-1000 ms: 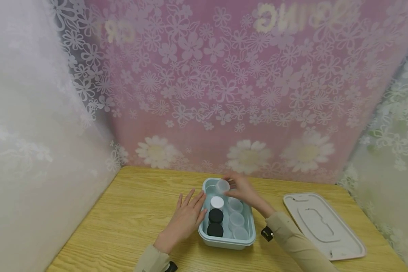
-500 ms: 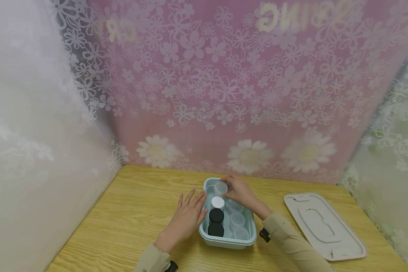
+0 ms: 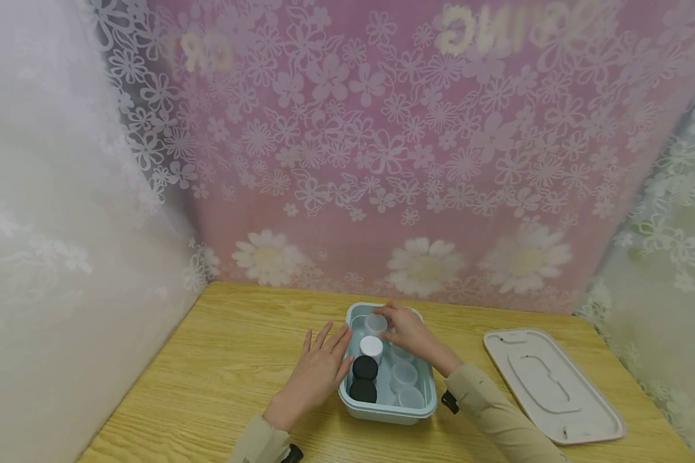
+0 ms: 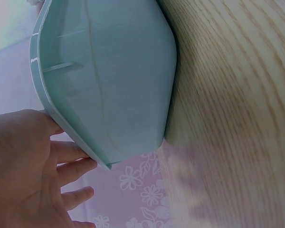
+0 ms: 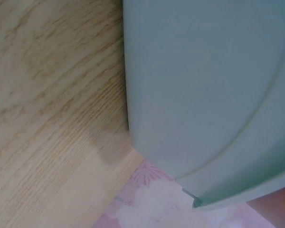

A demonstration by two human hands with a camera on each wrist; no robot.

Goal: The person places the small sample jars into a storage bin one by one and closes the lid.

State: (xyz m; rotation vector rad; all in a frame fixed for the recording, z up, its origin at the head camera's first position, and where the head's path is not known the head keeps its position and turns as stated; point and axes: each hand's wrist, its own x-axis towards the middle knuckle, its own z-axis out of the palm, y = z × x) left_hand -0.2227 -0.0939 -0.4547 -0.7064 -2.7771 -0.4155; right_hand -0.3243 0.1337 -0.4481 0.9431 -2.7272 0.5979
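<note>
A light blue plastic storage box (image 3: 385,415) stands on the table with small round lidded jars in it. At its far left corner, my right hand (image 3: 412,333) pinches a translucent jar (image 3: 376,323) between thumb and fingers. Just in front of that jar is a white-lidded jar (image 3: 371,346), followed by two black-lidded jars (image 3: 365,368). Several translucent jars (image 3: 404,373) line the box's right side, one partly behind my hand. My left hand (image 3: 315,374) rests on the left rim with straight, spread fingers; the left wrist view shows its fingertips at the rim (image 4: 61,121).
A whitish box lid (image 3: 553,386) lies flat on the wooden table (image 3: 237,360), right of my right forearm. Behind the table hangs a pink flowered curtain (image 3: 347,193). Pale curtains close off both sides.
My right hand has brought the translucent jar leftward and lower into the far left corner of the box. The white-lidded and black-lidded jars have shifted slightly. My left hand stays put.
</note>
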